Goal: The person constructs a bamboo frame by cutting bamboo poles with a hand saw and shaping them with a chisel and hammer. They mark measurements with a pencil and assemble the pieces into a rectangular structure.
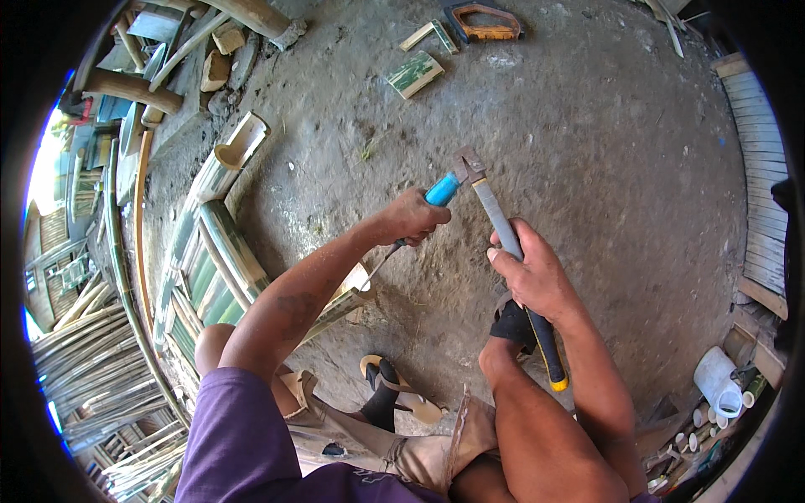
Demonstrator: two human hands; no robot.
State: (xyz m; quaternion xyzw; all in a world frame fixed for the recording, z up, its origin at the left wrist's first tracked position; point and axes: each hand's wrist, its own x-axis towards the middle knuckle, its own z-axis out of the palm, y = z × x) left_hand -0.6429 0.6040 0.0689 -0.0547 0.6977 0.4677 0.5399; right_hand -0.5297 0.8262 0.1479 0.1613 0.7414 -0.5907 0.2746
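Your left hand (412,220) is wrapped round the blue-handled tool (441,190), its shaft slanting down-left to the bamboo piece's (357,278) cut end; your right (537,272) grips the hammer (496,211), head right at the blue butt.

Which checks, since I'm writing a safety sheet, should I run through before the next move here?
1. Left hand closed around the blue-handled tool: ok.
2. Right hand gripping the hammer: ok.
3. Gloves on both hands: not ok, both bare.
4. Tool's tip seated against the bamboo piece: cannot tell.
5. Saw away from the hands: ok, on the ground beyond them.
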